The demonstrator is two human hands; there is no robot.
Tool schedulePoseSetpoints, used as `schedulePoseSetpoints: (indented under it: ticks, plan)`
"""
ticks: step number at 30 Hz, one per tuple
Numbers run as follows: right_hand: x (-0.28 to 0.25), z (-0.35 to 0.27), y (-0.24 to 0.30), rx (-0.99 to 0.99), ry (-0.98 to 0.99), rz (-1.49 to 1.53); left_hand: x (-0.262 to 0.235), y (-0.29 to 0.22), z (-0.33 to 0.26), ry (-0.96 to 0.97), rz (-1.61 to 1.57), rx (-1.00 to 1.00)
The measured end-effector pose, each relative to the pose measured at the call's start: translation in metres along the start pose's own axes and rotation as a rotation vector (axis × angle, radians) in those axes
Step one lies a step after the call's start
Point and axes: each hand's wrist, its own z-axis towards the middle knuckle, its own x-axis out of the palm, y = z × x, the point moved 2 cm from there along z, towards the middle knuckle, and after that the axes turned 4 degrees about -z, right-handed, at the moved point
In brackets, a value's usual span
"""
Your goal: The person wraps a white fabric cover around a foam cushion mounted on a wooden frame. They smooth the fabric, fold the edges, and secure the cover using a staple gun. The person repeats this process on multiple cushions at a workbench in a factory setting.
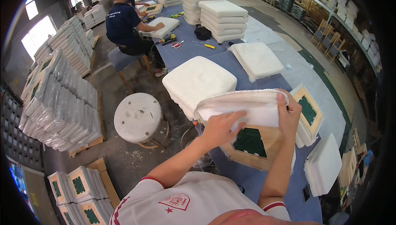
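A white fabric-covered foam seat cushion (243,109) is being held on its wooden frame at the long blue-covered worktable's (268,179) near end, pressed flat by the left hand (220,128), its edge being gripped by the right hand (288,116). Finished cushions (222,19) are being stacked across the warehouse.

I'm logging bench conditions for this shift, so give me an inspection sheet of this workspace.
Surface: blue table, long, crowded.
Job's things: white seat cushion tilted up on its wooden frame, green webbing showing.
Clutter: finished cushions, stacks, hand tools.
Grippers: left hand flat on the fabric; right hand gripping the cushion's edge.
Cables: nothing seen.
Surroundings: round stool, wrapped cushion pallets, a seated person working.
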Motion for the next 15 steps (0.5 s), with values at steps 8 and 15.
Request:
schedulePoseSetpoints:
  ticks: [8, 15]
  plan:
    - [0.014, -0.002, 0.030, -0.356, 0.151, -0.092, -0.012, 0.005, 0.030, -0.204, 0.117, 0.191]
    - [0.022, 0.003, 0.025, -0.363, 0.089, -0.152, -0.013, 0.025, 0.013, -0.193, 0.207, 0.276]
